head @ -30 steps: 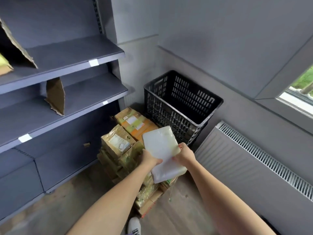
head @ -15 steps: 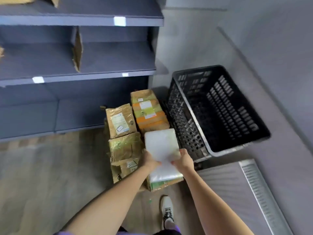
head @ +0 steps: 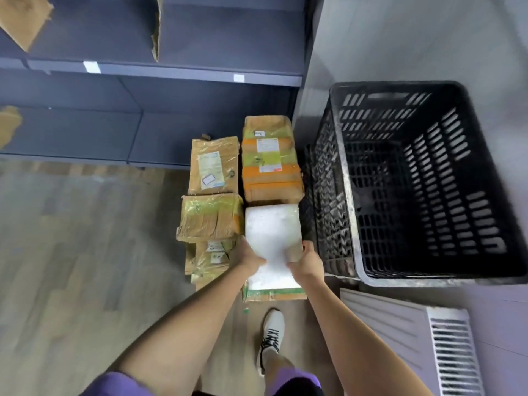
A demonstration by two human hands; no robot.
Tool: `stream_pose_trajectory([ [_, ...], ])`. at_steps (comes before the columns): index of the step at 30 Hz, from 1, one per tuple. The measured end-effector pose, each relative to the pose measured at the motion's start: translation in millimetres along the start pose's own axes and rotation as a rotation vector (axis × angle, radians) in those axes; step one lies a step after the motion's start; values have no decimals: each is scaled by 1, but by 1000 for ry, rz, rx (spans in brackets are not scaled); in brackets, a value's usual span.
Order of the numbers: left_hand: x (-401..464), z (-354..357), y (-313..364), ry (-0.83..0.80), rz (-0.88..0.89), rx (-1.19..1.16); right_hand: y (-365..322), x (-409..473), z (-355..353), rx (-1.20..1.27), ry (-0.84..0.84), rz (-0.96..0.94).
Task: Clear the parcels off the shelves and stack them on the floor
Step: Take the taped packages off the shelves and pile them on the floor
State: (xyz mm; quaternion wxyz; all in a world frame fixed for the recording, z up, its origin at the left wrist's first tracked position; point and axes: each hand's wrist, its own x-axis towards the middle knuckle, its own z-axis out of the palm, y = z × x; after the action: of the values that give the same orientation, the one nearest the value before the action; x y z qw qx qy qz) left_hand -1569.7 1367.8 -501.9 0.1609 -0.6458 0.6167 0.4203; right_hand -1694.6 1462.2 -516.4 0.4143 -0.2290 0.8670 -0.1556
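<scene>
A flat white parcel (head: 271,232) is held over the floor stack, low above a brown box (head: 274,294). My left hand (head: 251,257) grips its near left edge and my right hand (head: 305,260) grips its near right edge. Around it lie brown taped parcels: one with orange bands (head: 271,164), one with a white label (head: 213,165), one in yellowish tape (head: 210,217) and a lower one (head: 208,260). The dark blue shelves (head: 160,71) stand behind the stack.
A black slatted crate (head: 423,181) stands on the floor right of the stack. A white radiator (head: 445,347) runs along the lower right wall. Torn cardboard (head: 24,18) sticks out on the shelves. My shoe (head: 271,330) is near the stack on wooden floor (head: 80,252).
The view has tipped downward over the stack. Both hands have lowered the white parcel closer to the boxes on the floor.
</scene>
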Motion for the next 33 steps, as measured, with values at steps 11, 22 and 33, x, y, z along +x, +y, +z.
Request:
stream_pose_trajectory([
  [11,-18,-38,2,54,106,30,-47,-21,-12,-125,100,-76],
  [22,-45,-172,-35,161,262,6,-182,-82,-6,-108,101,-237],
  [33,-63,-354,-116,406,396,40,-355,-164,47,-118,178,-485],
])
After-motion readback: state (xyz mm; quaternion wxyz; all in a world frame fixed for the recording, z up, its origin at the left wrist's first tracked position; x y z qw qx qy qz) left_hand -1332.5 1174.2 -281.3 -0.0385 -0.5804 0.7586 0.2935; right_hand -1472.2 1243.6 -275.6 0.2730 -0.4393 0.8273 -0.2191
